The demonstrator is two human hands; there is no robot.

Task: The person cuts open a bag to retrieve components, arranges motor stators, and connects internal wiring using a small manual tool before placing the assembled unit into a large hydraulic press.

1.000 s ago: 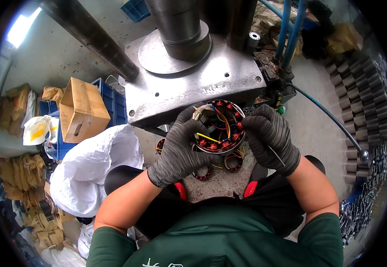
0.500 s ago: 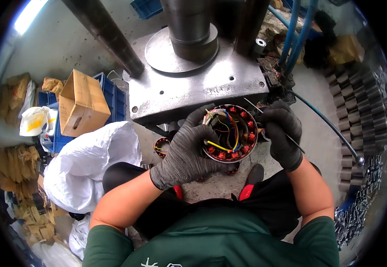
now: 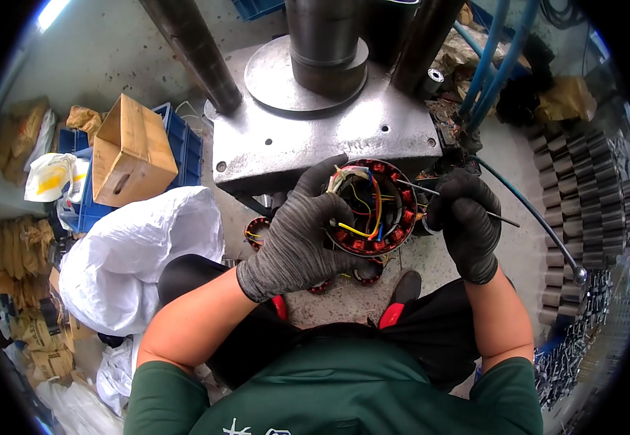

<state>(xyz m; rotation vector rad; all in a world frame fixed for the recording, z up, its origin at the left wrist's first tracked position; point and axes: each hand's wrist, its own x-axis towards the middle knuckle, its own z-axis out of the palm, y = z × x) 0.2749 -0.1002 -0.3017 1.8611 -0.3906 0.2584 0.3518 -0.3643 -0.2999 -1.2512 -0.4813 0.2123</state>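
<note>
In a grey glove, my left hand (image 3: 293, 239) is wrapped around the left side of a round motor stator (image 3: 400, 230) with red-brown copper windings. Yellow, red, blue and white lead wires (image 3: 378, 210) curl inside its opening. My right hand (image 3: 467, 217), gloved too, is closed around a thin metal rod (image 3: 505, 219). The rod's tip reaches over the upper right part of the stator's ring; whether it touches the windings I cannot tell. Both hands are held up in front of the press, above my knees.
Ahead stands a press with a steel bed (image 3: 329, 138) and a round ram plate (image 3: 306, 72). More stators (image 3: 257, 230) lie on the floor below. A cardboard box (image 3: 134, 152) on blue crates and a white sack (image 3: 144, 261) are at left. Stacked metal cores (image 3: 583, 210) line the right.
The rod has swung flatter, and its tip has come down from beyond the stator's upper edge to over its ring. My left hand keeps its grip on the stator.
</note>
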